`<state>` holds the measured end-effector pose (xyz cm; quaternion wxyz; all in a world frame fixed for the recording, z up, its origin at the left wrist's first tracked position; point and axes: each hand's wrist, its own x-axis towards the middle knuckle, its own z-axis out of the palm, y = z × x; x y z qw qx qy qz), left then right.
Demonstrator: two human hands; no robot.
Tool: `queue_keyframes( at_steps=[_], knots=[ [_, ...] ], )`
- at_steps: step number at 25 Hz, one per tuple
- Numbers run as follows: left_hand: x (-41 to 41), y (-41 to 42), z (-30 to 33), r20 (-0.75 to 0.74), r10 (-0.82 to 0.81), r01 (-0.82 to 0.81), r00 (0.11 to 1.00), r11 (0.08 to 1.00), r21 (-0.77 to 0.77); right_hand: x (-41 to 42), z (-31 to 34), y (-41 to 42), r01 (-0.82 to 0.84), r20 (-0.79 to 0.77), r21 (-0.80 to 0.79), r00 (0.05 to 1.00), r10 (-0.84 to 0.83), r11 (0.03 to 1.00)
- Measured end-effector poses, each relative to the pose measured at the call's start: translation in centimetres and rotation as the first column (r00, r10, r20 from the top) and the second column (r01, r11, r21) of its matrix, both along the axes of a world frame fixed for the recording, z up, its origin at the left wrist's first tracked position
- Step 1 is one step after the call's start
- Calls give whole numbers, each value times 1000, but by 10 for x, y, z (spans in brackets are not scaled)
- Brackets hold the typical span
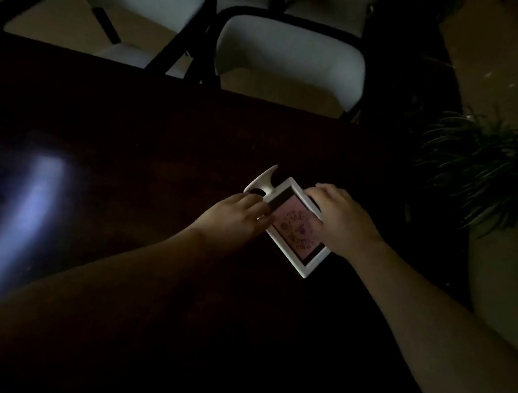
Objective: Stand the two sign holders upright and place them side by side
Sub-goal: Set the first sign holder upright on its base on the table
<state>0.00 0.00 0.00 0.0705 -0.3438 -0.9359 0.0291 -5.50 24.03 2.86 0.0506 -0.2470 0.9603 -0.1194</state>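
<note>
White sign holder (293,224), one visible, flat on table (161,122), two hands' grip on its edges.

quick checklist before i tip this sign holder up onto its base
1. Sign holder lying flat on the table, not yet upright: ok to start.
2. Left hand on its left edge: ok.
3. Right hand on its right edge: ok.
4. Base at the far end, free of both hands: ok.
5. Firm grip by the fingers: cannot tell, too dark.
6. Second sign holder located: not ok, none visible.
</note>
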Motion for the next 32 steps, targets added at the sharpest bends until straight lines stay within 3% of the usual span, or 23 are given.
queue_keyframes(
  at_steps=[7, 12, 22, 28, 32],
  knots=[
    [-9, 12, -7, 24, -16, 15, 1000, 999, 41, 0, -25, -2, 288, 255, -129, 934, -249, 949],
    [-11, 11, -5, 38, -21, 18, 999, 998, 66, 2, -24, -1, 402, 352, -188, 879, -320, 896],
    [7, -8, 21, 59, 11, -28, 998, 957, 288, 10, 4, 14, 527, 529, -258, 778, -338, 810],
    [11, -21, 33, 166, 2, -87, 986, 855, 510, 9, 36, 15, 669, 685, -358, 662, -304, 651],
    [13, -30, 30, 240, 72, -209, 968, 762, 613, 14, 50, 13, 748, 786, -374, 569, -241, 548]
  ],
)
